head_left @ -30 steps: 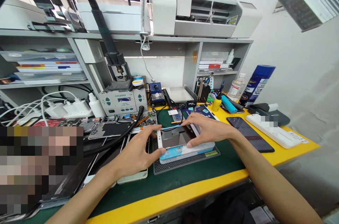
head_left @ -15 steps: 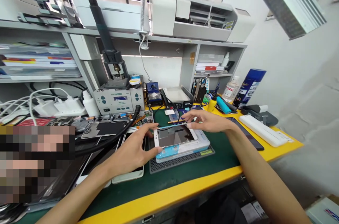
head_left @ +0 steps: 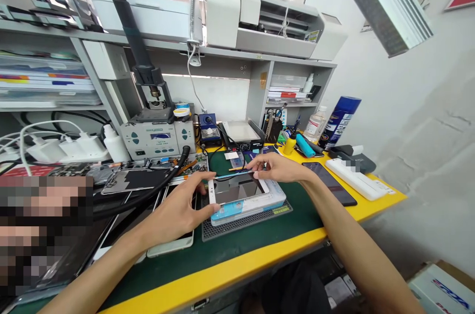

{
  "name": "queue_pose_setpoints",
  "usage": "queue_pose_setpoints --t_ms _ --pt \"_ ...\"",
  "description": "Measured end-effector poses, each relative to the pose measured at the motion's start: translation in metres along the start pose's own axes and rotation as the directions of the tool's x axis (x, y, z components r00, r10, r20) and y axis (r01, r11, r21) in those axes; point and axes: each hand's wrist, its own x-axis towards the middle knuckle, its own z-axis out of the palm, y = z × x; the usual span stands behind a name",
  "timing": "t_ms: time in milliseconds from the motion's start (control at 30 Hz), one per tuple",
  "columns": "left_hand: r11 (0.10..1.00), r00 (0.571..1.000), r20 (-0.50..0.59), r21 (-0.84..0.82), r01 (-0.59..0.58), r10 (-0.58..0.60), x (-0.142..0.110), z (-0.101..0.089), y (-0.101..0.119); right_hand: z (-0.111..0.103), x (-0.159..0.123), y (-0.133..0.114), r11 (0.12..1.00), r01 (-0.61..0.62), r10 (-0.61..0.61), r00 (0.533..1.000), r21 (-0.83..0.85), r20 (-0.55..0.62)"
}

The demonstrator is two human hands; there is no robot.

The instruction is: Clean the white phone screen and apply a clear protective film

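My landmark is the white-framed phone (head_left: 239, 187), lying face up on the blue-and-white box (head_left: 256, 205) directly beneath it. My left hand (head_left: 185, 205) is clasped around the phone's left end, thumb on the near corner and fingers at the far one. My right hand (head_left: 278, 168) reaches over the phone's far right corner, its thumb and fingertips close together at that edge; whether they pinch anything there, I cannot tell.

Under the phone and its box lies a grey perforated mat (head_left: 230, 230), itself on the green work mat (head_left: 300, 215). Left of the phone, partly under my left hand, rests another white-edged device (head_left: 174, 243); a black hose (head_left: 143, 200) runs further left of it. To the phone's right is a black phone (head_left: 330, 183) lying flat, with a long white case (head_left: 356, 180) beyond. Behind the phone stands a black-framed heating plate (head_left: 243, 133), and behind it to the left, a grey rework station (head_left: 158, 139).
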Motion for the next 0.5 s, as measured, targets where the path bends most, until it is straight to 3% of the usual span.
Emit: queue_pose_setpoints --t_ms 333,500 --pt "1.000 1.000 -0.022 0.011 -0.009 0.009 -0.0017 0.0031 0.0030 -0.0034 -0.0011 0.0028 1.000 0.006 -0.006 1.000 0.016 0.009" --pt "0.994 0.993 -0.070 0.076 -0.084 0.090 -0.0045 0.0011 0.0082 -0.0077 -0.0031 0.0061 0.999 0.007 -0.010 0.998 0.045 0.055"
